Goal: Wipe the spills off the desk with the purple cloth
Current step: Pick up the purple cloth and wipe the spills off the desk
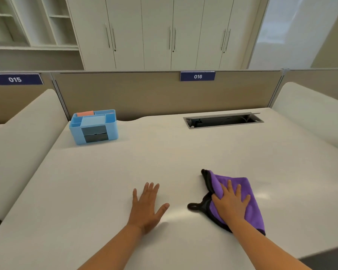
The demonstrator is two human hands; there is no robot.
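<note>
The purple cloth (251,209), with a black underside and a black hanging loop at its left, lies on the white desk (164,156) near the front right. My right hand (230,203) presses flat on the cloth, with its fingers spread over a raised fold. My left hand (146,205) rests flat on the bare desk to the left of the cloth, fingers apart, holding nothing. A faint shiny patch shows on the desk between the two hands; I cannot make out any distinct spill.
A light blue desk organiser (94,126) stands at the back left of the desk. An open cable slot (222,120) is set into the desk at the back right. A beige partition (154,92) closes the far edge. Low white dividers flank both sides.
</note>
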